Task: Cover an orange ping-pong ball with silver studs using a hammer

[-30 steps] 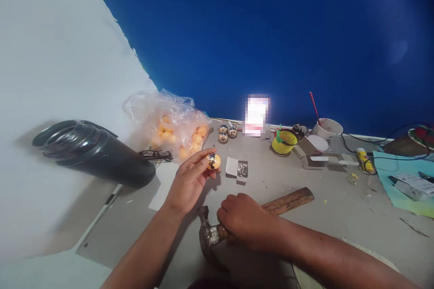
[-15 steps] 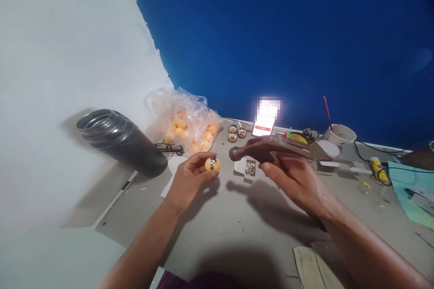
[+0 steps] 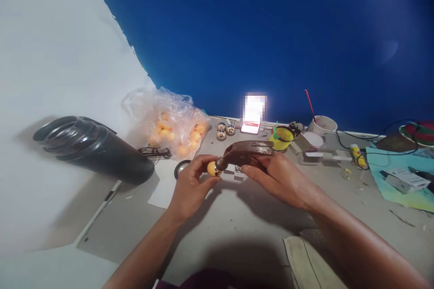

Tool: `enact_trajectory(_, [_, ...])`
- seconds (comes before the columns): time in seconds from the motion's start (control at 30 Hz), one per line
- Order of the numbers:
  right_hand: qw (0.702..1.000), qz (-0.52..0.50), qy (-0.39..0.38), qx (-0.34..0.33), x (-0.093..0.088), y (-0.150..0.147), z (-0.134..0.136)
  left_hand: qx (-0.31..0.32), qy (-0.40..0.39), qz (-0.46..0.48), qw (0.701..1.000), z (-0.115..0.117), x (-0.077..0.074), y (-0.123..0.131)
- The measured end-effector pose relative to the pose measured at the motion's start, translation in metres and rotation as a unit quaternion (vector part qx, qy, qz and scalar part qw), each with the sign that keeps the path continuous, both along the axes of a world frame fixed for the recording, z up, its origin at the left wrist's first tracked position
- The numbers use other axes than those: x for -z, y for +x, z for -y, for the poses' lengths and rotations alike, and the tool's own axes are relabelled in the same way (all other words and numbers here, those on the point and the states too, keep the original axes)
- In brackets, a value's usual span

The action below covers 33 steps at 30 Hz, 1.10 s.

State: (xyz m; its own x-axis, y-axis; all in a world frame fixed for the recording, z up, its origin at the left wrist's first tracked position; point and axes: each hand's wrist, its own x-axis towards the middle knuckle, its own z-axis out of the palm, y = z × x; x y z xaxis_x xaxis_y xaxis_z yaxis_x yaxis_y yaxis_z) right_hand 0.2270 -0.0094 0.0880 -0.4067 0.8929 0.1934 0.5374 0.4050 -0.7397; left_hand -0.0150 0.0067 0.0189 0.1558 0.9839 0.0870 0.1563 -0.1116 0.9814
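Note:
Between its thumb and fingers, my left hand (image 3: 191,185) pinches an orange ping-pong ball (image 3: 212,169) with shiny silver studs on its right side. My right hand (image 3: 285,178) is closed around a claw hammer (image 3: 249,151), gripping it near the head. The round striking face meets the studded side of the ball, or is right against it. Under the hammer, partly covered, stands a small white box (image 3: 238,174) of silver studs. Behind it sit three studded balls (image 3: 221,134). Left of them lies a clear plastic bag (image 3: 176,104) of orange balls.
A dark bottle (image 3: 101,153) leans at the left, near glasses (image 3: 154,152). A lit phone (image 3: 251,126) stands against the blue wall. Rightward are a yellow cup (image 3: 280,140), a white tub (image 3: 323,125), a glue bottle (image 3: 357,156), cables and teal paper (image 3: 376,167). Cloth (image 3: 305,262) lies in front.
The hammer has moved left, bringing its striking face from a gap away to the ball. My left hand keeps the ball, now turned with its studs toward the hammer. The view has shifted right.

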Motion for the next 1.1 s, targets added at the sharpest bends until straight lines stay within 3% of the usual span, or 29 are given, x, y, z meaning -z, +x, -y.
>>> enact_trajectory(0.17, [0.999, -0.017, 0.021, 0.035, 0.002, 0.006, 0.000, 0.014, 0.045, -0.040, 0.998, 0.002, -0.002, 0.001])
enact_trajectory(0.4, [0.999, 0.010, -0.034, 0.033, 0.003, 0.010, -0.006, 0.012, -0.060, 0.101, 0.993, 0.002, -0.001, 0.005])
enact_trajectory(0.6, [0.999, -0.014, -0.051, -0.006, 0.003, 0.005, -0.005, -0.003, -0.086, 0.101, 0.991, -0.002, 0.000, 0.008])
enact_trajectory(0.83, [0.995, 0.071, -0.067, -0.035, -0.002, 0.008, -0.006, -0.035, -0.163, 0.180, 0.969, -0.012, 0.001, -0.004])
enact_trajectory(0.93, [0.981, 0.160, -0.084, -0.072, 0.007, 0.000, -0.003, -0.044, -0.175, 0.239, 0.954, -0.015, -0.003, -0.009])
enact_trajectory(1.1, [0.958, 0.255, -0.071, -0.108, 0.040, -0.030, 0.005, -0.028, -0.211, 0.289, 0.933, -0.016, -0.007, -0.012])
